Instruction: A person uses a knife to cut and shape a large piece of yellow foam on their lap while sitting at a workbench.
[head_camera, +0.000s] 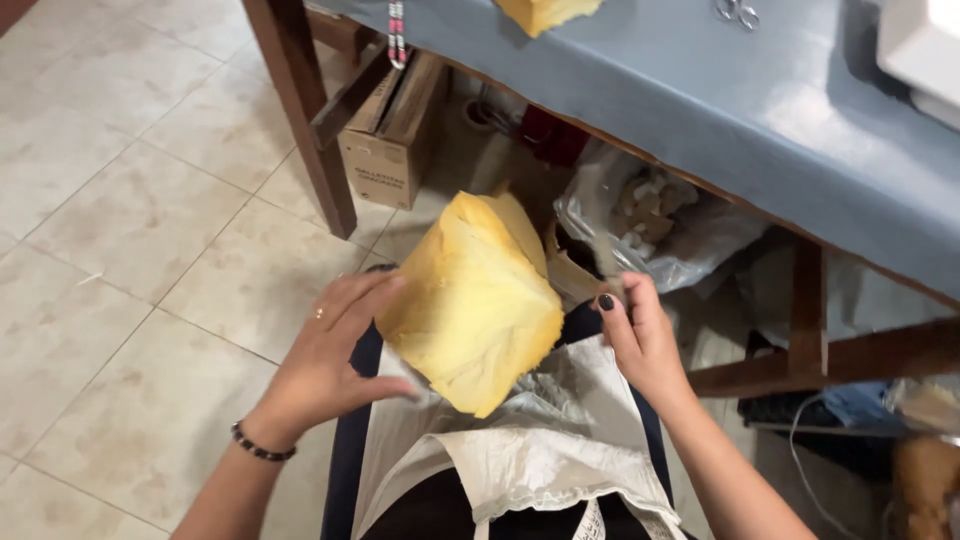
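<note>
1. Right now we hold a yellow cloth (472, 305) over our lap, between our two hands.
2. Our left hand (335, 350) lies against the cloth's left edge, fingers spread along it and thumb tucked under the lower corner, so it grips the cloth from that side.
3. Our right hand (635, 335) sits just beside the cloth's right edge; its fingers are curled, but we cannot tell whether they pinch the cloth or something else, as that part is blurred.
4. Under the cloth, a white garment (540, 440) with a lace hem lies across our lap.
5. A beaded bracelet (262, 447) circles our left wrist.
6. Ahead stands a table (700, 90) with a blue-grey cover; another yellow piece (545, 12) lies on it.
7. Beneath the table we see a cardboard box (390, 135) and a clear plastic bag (650, 225), on a tiled floor (130, 200).
</note>
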